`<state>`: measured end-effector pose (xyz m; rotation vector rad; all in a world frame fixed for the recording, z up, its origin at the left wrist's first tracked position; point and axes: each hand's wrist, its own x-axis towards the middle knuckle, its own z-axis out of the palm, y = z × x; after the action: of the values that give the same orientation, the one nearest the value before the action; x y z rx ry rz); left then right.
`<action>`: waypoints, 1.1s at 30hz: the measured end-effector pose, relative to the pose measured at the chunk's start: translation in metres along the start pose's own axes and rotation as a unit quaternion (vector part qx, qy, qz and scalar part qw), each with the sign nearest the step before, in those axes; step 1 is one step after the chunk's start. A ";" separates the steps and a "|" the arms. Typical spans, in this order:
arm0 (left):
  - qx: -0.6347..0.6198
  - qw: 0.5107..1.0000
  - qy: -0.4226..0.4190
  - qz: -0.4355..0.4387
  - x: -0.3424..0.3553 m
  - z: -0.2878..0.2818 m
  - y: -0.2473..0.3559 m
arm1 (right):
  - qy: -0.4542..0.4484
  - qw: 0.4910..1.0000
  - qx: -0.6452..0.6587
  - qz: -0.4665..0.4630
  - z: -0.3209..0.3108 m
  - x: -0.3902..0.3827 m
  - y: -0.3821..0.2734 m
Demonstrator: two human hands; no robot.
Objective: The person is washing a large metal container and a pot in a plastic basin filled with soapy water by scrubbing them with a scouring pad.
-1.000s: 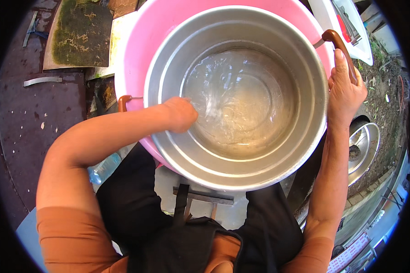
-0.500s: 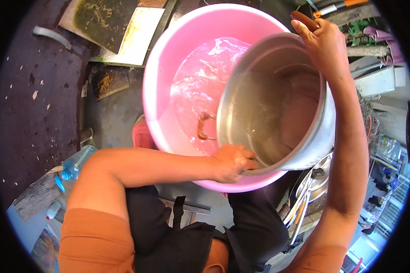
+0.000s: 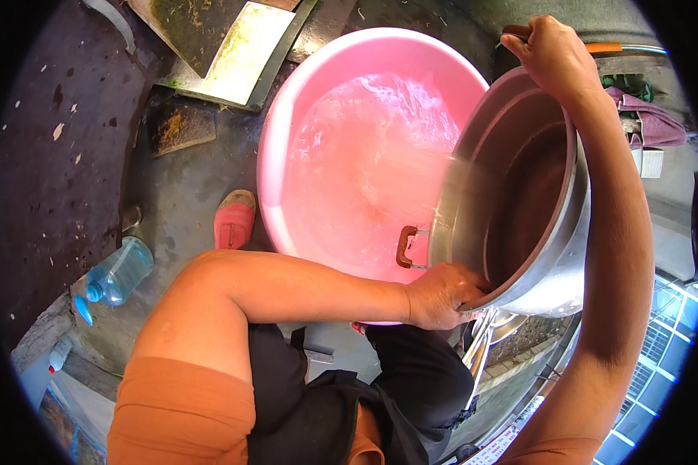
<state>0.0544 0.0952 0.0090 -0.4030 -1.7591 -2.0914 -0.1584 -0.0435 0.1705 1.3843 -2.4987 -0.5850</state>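
A large silver metal pot (image 3: pixel 554 287) is tipped on its side over a pink basin (image 3: pixel 273 167), its mouth facing left. Water streams in a blur from the pot's lip into the churning water (image 3: pixel 357 163) in the basin. My left hand (image 3: pixel 444 296) is closed on the near part of the pot's rim. Above, at the far side, my right hand (image 3: pixel 554 58) grips a brown handle of the pot. Another brown handle (image 3: pixel 402 246) sticks out from the lip over the basin. The left fingertips are partly hidden inside the pot.
A clear blue-tinted bottle (image 3: pixel 124 271) lies on the floor at left, near a dark spotted panel (image 3: pixel 62 163). My foot in a red shoe (image 3: pixel 234 221) is beside the basin. Mossy boards (image 3: pixel 202 39) lean at the back. Metal utensils (image 3: pixel 481 349) sit below the pot.
The pot has tipped further and shifted right relative to the basin, and water now pours out in a wide stream. Both hands keep their hold. The view has shifted too.
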 end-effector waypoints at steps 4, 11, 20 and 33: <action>0.008 1.000 -0.022 0.011 0.000 -0.001 0.007 | -0.001 1.000 -0.009 0.027 -0.012 -0.010 0.008; 0.145 0.982 -0.119 0.033 -0.002 -0.022 0.013 | 0.080 0.994 0.036 0.066 -0.020 -0.057 0.085; 0.548 0.773 -0.320 0.016 0.005 -0.085 0.034 | 0.195 0.708 0.516 0.441 0.071 -0.212 0.125; 0.721 0.693 0.000 0.003 -0.025 -0.170 0.100 | 0.068 0.413 0.750 0.513 0.203 -0.319 0.051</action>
<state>0.1268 -0.0844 0.0551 0.0953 -2.6572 -0.1752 -0.1054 0.2993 0.0102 -0.4994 -2.5555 2.2439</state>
